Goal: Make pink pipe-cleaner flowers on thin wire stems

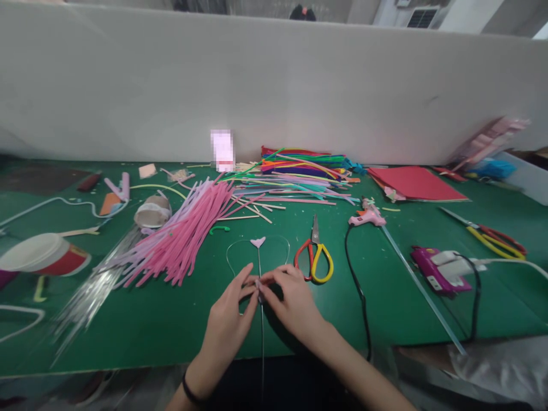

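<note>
My left hand (pixel 233 308) and my right hand (pixel 293 297) meet over the near middle of the table. Both are closed, with the fingertips pinching a small lilac fuzzy piece (pixel 257 283), seemingly pipe cleaner, at a thin wire stem (pixel 262 337). The stem runs toward me past the table edge. At its far end sits a lilac heart-like tip (pixel 258 242). Thin clear wire (pixel 231 246) curves out in a loop on either side of the stem. Fingers partly hide the pinched piece. Scissors (pixel 315 251) with red and yellow handles lie just right of my right hand.
Pink and lilac pipe cleaners (pixel 192 234) lie left, by a bundle of thin wires (pixel 98 291) and a paper cup (pixel 64 257). Multicoloured pipe cleaners (pixel 303 165) are at the back. A corded pink glue gun (pixel 367 218), purple power strip (pixel 440 271) and second scissors (pixel 492 237) lie right.
</note>
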{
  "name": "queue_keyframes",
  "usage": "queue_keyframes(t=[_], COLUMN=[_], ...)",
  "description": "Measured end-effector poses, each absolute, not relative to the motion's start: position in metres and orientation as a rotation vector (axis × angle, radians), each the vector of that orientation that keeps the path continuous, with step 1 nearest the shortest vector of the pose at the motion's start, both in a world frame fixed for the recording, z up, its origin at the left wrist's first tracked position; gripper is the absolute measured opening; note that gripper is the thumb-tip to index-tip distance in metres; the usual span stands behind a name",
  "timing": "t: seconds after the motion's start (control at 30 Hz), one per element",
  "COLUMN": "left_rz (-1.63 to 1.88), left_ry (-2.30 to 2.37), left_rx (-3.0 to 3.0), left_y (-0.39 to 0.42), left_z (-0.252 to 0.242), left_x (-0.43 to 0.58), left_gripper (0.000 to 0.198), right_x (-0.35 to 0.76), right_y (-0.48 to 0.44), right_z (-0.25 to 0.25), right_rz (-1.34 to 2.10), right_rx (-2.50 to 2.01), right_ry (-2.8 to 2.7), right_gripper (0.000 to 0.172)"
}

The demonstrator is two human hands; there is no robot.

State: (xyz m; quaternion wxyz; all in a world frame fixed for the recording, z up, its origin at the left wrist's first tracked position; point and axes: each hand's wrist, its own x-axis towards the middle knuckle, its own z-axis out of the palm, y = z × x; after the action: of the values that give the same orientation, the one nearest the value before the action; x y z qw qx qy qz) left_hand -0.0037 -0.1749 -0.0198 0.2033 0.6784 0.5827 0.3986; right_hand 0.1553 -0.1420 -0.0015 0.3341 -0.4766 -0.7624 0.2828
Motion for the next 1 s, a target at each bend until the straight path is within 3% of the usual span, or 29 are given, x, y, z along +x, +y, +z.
queue_keyframes(t=[0.3, 0.5, 1.0], left_rz=[1.118, 1.004, 0.896], left_ry=[1.834, 1.632, 1.474], left_rx=[2.059, 2.372, 2.494], left_y=[-0.178, -0.176, -0.161], left_z=[-0.014, -0.01, -0.008], left_x=[-0.02, -0.032, -0.015], left_gripper=[0.055, 0.017, 0.015], right_x=[0.157, 0.158, 0.156], right_y=[-0.139, -0.141, -0.143], right_z=[-0.001, -0.005, -0.007], right_rz=[0.764, 0.822, 0.885], right_rx=[-1.318, -1.313, -1.243], right_ry=[-1.923, -1.865, -1.841], right_gripper=[0.004, 0.004, 0.005])
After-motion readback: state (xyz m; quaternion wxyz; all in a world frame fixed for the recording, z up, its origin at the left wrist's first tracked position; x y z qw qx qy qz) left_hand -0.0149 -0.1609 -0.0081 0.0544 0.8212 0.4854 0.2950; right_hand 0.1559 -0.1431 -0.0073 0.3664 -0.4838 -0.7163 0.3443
